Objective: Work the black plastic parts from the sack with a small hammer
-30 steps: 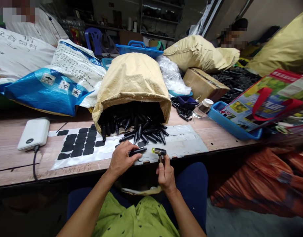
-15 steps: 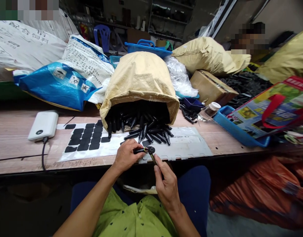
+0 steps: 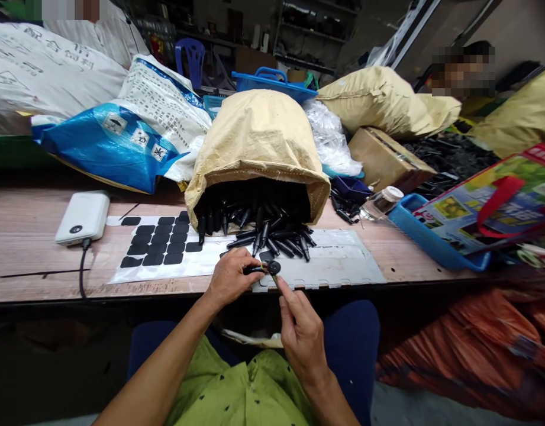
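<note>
Closing in since a second ago, the small hammer (image 3: 273, 269) that stood clear to the right of the black part (image 3: 254, 270) now has its head against the part's end, low in the centre of the frame; judging by that, a tapping stroke is landing. The left hand (image 3: 230, 277) is clamped round the part, pinning it on the grey mat (image 3: 338, 266) at the bench edge. The right hand (image 3: 301, 331) grips the hammer's thin handle from below. Just above, more black parts (image 3: 272, 234) spill from the tan sack (image 3: 257, 148). Left of that lies a sheet of black pads (image 3: 159, 247), then a white power bank (image 3: 83, 217). Upper left, the white sack (image 3: 45, 74) and blue bag (image 3: 107, 145) carry Chinese printing too small for me to read.
</note>
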`<action>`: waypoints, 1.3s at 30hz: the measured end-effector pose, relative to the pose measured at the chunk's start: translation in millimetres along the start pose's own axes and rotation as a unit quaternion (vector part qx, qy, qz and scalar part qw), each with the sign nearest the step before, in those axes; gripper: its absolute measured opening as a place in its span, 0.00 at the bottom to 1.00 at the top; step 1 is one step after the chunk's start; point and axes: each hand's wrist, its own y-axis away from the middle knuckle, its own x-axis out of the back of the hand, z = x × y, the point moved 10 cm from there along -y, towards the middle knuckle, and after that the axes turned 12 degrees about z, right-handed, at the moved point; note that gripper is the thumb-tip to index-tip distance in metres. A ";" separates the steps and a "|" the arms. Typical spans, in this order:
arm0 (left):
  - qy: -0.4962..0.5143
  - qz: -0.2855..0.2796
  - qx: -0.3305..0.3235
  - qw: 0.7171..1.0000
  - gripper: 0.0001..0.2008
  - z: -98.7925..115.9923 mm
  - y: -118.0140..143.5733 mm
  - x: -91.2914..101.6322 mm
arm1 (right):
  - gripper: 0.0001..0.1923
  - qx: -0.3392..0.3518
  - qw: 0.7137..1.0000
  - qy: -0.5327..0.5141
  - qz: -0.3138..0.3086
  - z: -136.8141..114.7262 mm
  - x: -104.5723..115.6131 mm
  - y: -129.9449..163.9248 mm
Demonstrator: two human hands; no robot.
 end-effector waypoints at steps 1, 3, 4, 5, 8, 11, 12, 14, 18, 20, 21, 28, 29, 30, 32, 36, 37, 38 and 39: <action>-0.003 0.000 -0.001 1.000 0.05 -0.5 0.0 -0.2 | 0.23 -0.002 1.000 0.002 0.013 0.6 3.1 -0.2; -0.009 -0.001 -0.001 1.000 0.06 -1.7 0.1 -0.7 | 0.22 -0.006 1.000 0.009 0.022 2.9 5.6 0.2; -0.011 -0.001 0.000 1.000 0.06 -2.2 0.1 -0.8 | 0.22 -0.008 1.000 0.011 0.018 4.5 5.0 0.7; -0.011 0.000 0.000 1.000 0.06 -2.2 0.2 -0.7 | 0.22 -0.010 1.000 0.011 0.011 6.3 3.8 1.2; -0.009 0.003 -0.002 1.000 0.06 -0.8 0.6 0.1 | 0.22 -0.019 1.000 -0.006 0.011 12.8 5.7 0.2; -0.014 0.010 -0.006 1.000 0.06 1.4 1.2 1.9 | 0.22 -0.029 0.998 -0.007 0.053 22.8 18.9 -3.6; -0.019 0.012 -0.007 1.000 0.06 2.1 1.4 2.6 | 0.22 -0.031 0.998 0.004 0.062 27.4 22.5 -4.3; -0.027 0.016 -0.015 0.999 0.06 4.2 2.1 3.6 | 0.21 -0.040 0.997 0.037 0.061 39.0 24.7 -3.9; -0.041 0.004 -0.050 0.998 0.07 12.9 5.5 2.6 | 0.22 -0.046 0.994 0.074 0.066 61.2 21.2 2.4; -0.048 -0.003 -0.067 0.997 0.08 17.2 7.9 2.1 | 0.22 -0.039 0.994 0.066 0.079 67.2 18.4 5.7; -0.050 -0.006 -0.075 0.996 0.09 18.9 9.0 1.6 | 0.23 -0.036 0.994 0.062 0.086 69.0 17.0 7.0; -0.036 -0.011 -0.101 0.994 0.12 22.6 11.2 1.2 | 0.23 -0.013 0.993 0.050 0.104 70.3 13.6 10.2; -0.022 -0.005 -0.106 0.994 0.11 25.4 12.5 3.9 | 0.23 -0.011 0.993 0.048 0.106 70.4 13.8 10.6; -0.003 0.000 -0.113 0.994 0.11 29.7 15.2 7.1 | 0.23 -0.010 0.993 0.046 0.108 70.7 13.9 11.1; 0.050 -0.013 -0.127 0.990 0.10 42.8 26.4 10.4 | 0.23 -0.011 0.993 0.047 0.111 72.0 13.8 11.9; 0.134 -0.149 -0.132 0.971 0.10 67.4 72.1 -12.6 | 0.23 -0.012 0.993 0.050 0.110 72.6 13.2 12.4; 0.132 -0.179 -0.115 0.968 0.09 65.1 84.2 -23.0 | 0.22 -0.015 0.992 0.049 0.111 73.0 13.3 12.4; 0.118 -0.199 -0.089 0.969 0.09 56.9 94.5 -33.9 | 0.23 -0.018 0.992 0.048 0.112 73.4 13.5 12.4; 0.094 -0.209 -0.055 0.972 0.09 43.1 103.0 -44.9 | 0.23 -0.020 0.992 0.045 0.113 73.8 13.5 12.4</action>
